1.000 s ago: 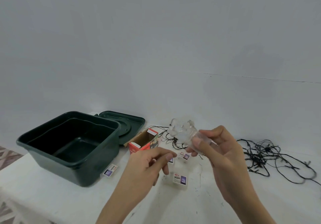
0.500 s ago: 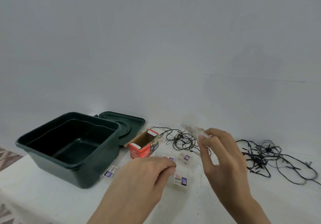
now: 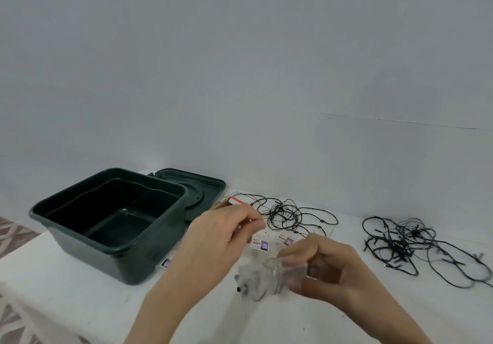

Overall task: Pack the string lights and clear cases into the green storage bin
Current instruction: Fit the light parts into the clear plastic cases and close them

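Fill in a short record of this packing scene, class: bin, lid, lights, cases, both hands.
Bin: dark green plastic storage bin, open, nothing visible inside
Lid: matching green lid, flat on white table behind bin
Lights: black string lights in two tangles on table, one centre, one right
Cases: small labelled clear cases lying on table
Holding: right hand grips a blurred clear plastic case
Unclear: left hand hovers, fingers bunched; contents cannot be told

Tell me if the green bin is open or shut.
Open. The dark green plastic storage bin has no cover on, its bare inside shows, and its flat green lid lies on the white table behind it.
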{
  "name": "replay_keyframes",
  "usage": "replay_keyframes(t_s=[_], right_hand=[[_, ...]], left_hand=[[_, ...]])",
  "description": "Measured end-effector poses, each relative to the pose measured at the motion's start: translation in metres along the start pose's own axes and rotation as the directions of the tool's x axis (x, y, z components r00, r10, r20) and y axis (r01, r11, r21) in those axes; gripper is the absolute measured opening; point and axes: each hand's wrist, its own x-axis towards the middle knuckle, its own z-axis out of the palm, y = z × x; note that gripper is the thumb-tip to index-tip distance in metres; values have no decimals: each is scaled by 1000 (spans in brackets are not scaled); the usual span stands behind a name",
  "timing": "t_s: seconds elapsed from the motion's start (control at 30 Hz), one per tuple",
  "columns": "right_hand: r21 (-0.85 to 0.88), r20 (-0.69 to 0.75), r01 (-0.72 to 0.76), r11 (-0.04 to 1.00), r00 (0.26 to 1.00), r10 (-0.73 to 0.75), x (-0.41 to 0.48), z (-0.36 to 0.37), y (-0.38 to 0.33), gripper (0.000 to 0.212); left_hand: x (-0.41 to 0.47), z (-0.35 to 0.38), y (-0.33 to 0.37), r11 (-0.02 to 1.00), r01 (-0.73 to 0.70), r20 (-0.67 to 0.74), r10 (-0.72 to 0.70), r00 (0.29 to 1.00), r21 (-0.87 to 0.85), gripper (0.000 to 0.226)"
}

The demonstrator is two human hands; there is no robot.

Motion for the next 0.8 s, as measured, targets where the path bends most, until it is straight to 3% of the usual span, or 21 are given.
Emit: replay_keyframes(t_s=[0.07,0.13,0.2,0.27,0.37,0.5,0.57,0.63,0.7,0.77,0.8], right_hand=[[202,-46,-9,979,999,19,1,0,-2,33],[360,-138,43,932,990,7,4,2,-5,40],[443,-245,110,890,970,2,8,1,-10,42],[430,-338,157,889,941,-2,10,0,-15,44],[238,-471,202,950,879,-68,13,2,-19,44],[22,-639,253,967,747,-181,14,7,-25,15],[-187,-681,230,955,670,-295,15,7,-23,13],[-535,-608,152,831,613,-504,16,3,-17,16],[-817,-404,99,568,605,-686,18,-3,-11,11],[-911,-254,91,403,647,-719,18,-8,-3,13],[-918,-218,98,385,686,-694,17,-9,1,15]], left_hand=[[-3,7,0,982,66,30,-62,998,-178,13],[-8,11,1,949,132,75,-115,990,-288,22],[-14,12,4,926,178,106,-151,983,-333,31],[-17,12,8,916,194,109,-166,980,-352,24],[-21,11,14,923,210,143,-172,975,-322,18],[-26,8,23,934,213,204,-158,966,-286,17],[-27,6,26,965,164,213,-119,970,-206,15],[-30,4,28,991,74,186,-53,981,-109,20],[-29,0,29,990,-99,138,85,987,96,30],[-28,-7,29,952,-242,63,235,970,187,22],[-28,-9,30,935,-290,19,292,956,205,17]])
